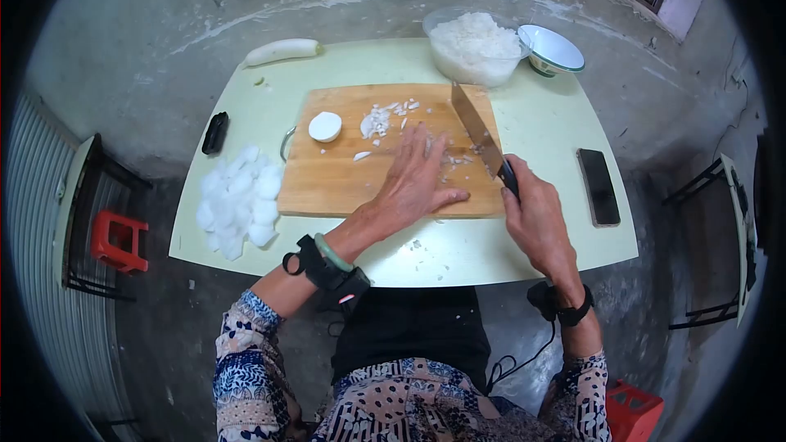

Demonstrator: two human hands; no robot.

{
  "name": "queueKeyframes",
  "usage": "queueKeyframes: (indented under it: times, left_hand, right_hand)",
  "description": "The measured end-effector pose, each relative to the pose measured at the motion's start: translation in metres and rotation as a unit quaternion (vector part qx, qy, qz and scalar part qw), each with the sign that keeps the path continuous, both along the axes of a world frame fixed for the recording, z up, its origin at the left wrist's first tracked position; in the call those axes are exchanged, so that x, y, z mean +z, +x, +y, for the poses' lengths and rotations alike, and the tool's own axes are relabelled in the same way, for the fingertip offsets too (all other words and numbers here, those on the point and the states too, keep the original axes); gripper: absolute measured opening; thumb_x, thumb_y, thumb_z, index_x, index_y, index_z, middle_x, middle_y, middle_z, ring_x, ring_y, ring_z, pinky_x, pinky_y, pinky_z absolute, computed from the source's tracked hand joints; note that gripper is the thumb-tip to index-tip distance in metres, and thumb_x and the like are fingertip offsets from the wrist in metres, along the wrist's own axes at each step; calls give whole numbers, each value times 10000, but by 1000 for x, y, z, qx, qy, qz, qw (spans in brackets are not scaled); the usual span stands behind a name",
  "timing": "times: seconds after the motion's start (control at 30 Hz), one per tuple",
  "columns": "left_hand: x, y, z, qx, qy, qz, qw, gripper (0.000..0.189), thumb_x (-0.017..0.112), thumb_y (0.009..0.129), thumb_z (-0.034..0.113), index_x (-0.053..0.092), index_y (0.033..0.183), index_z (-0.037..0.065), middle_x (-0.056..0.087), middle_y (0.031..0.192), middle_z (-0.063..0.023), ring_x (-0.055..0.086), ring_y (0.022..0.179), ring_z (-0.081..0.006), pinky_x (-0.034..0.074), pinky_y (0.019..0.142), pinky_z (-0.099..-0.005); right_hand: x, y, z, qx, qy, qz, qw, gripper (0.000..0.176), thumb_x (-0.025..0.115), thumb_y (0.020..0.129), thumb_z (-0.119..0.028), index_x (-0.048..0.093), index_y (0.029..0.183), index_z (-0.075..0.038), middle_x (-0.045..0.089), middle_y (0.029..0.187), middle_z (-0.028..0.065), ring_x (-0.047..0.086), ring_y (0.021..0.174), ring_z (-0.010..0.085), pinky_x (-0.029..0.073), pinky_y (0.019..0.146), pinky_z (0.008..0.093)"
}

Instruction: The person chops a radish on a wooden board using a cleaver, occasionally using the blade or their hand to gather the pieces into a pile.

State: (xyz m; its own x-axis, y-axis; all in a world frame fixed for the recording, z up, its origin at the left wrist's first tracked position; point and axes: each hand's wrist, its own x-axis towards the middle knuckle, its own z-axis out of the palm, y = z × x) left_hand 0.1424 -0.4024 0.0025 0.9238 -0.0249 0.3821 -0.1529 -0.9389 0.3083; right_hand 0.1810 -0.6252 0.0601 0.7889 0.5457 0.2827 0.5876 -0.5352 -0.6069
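Observation:
My right hand (534, 211) grips the black handle of a cleaver (478, 127), whose blade slants up and left over the right side of the wooden cutting board (321, 184). With fingers spread, my left hand (417, 170) lies over the board's middle, beside small white chopped bits (378, 121). More bits are scattered between that hand and the blade. What lies under my left palm is hidden. A cut white radish piece (325, 127) rests on the board's left part.
A whole white radish (282, 51) lies at the back left. White slices (239, 200) are piled left of the board, near a black object (215, 133). At the back right stand a bowl of white shreds (475, 45) and an enamel-like bowl (553, 49). A phone (599, 187) lies right.

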Motion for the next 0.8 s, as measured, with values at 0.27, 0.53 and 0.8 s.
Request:
queueKeyframes:
  times: [0.27, 0.53, 0.8]
  left_hand:
    - [10, 39, 31, -25, -81, -40, 996, 362, 451, 1076, 176, 517, 1359, -41, 594, 1308, -244, 537, 1284, -401, 410, 1127, -478]
    - [-1, 55, 78, 2, -35, 13, 999, 443, 402, 1098, 285, 522, 1417, 1, 548, 1426, -247, 477, 1372, -414, 351, 1182, -488]
    - [15, 15, 24, -16, -98, 24, 995, 583, 641, 990, 318, 485, 1390, -76, 564, 1300, -273, 513, 1253, -422, 396, 1106, -498]
  right_hand:
    - [7, -4, -1, -25, 70, 36, 997, 395, 551, 928, 16, 525, 1321, 39, 666, 1035, 316, 648, 932, 498, 494, 844, 505]
    - [0, -2, -1, -25, 24, 44, 998, 406, 549, 920, 23, 511, 1324, 30, 663, 1027, 312, 640, 945, 491, 483, 854, 536]
    - [6, -7, 6, 32, -23, 62, 997, 451, 545, 937, 17, 469, 1380, 4, 659, 1055, 315, 637, 977, 487, 488, 843, 541]
